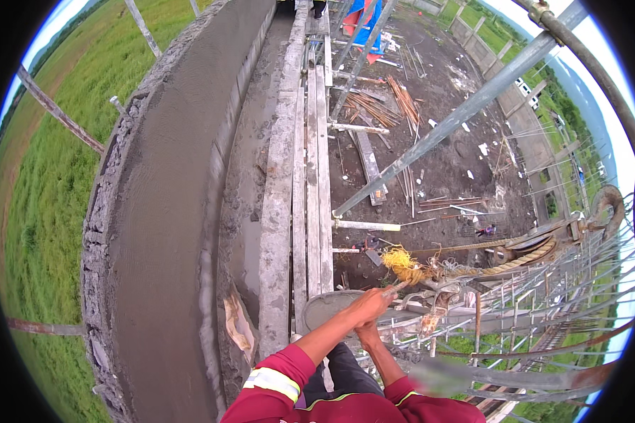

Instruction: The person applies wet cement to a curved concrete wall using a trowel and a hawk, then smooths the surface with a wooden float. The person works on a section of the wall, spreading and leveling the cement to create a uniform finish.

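My left hand [372,302] reaches forward over the plank edge, fingers closed on a thin strand that runs to the frayed yellow end [401,261] of a thick rope [522,259]. My right hand [365,331] sits just under the left wrist, mostly hidden, so its grip is unclear. A round grey pan of wet mortar [323,307] lies directly left of both hands. Both sleeves are red with reflective stripes.
A curved wall top with fresh wet cement [169,211] runs on the left. Beside it are wooden scaffold planks [310,176]. A steel pole [458,116] slants across, with rebar cages [543,310] on the right. The muddy ground with scattered timber [430,162] is far below.
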`<state>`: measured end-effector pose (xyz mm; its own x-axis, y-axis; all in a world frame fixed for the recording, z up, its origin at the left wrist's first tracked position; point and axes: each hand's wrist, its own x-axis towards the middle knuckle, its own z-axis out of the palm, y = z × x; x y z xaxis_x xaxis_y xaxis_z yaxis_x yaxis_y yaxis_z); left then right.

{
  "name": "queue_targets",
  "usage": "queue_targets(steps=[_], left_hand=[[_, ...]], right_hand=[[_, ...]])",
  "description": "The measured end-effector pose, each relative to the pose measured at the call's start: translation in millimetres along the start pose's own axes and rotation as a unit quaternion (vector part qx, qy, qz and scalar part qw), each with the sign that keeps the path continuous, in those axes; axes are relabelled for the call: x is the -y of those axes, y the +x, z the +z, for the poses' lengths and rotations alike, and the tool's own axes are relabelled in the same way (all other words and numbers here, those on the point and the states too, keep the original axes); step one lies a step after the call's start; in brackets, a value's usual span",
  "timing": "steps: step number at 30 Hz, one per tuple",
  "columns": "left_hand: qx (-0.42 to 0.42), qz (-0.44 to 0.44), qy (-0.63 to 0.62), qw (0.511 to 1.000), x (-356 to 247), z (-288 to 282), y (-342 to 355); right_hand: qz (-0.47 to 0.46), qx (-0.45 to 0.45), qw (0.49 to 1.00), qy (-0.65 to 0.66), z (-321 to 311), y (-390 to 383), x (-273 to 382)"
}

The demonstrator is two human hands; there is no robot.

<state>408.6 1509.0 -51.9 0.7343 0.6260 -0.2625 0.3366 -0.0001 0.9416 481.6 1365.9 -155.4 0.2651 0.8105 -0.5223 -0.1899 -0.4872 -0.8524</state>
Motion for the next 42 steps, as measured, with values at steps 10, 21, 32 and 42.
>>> queue_targets(steps=[10, 21, 32, 42], left_hand=[[-0.01, 0.02, 0.18, 0.983, -30, -57, -31], [-0.271, 0.083, 0.241, 0.928, -42, -132, -84], [-0.53, -0.588, -0.254, 0.556, 332, -47, -387], [-0.395, -0.574, -0.278, 0.661, 410, 63, -370]], right_hand=[[0.002, -0.026, 0.992, -0.121, 10, -8, 96], [0.036, -0.021, 0.981, -0.188, -17, 6, 94], [0.077, -0.006, 0.984, -0.162, -30, 20, 90], [0.077, 0.065, 0.984, -0.146, -25, 18, 84]])
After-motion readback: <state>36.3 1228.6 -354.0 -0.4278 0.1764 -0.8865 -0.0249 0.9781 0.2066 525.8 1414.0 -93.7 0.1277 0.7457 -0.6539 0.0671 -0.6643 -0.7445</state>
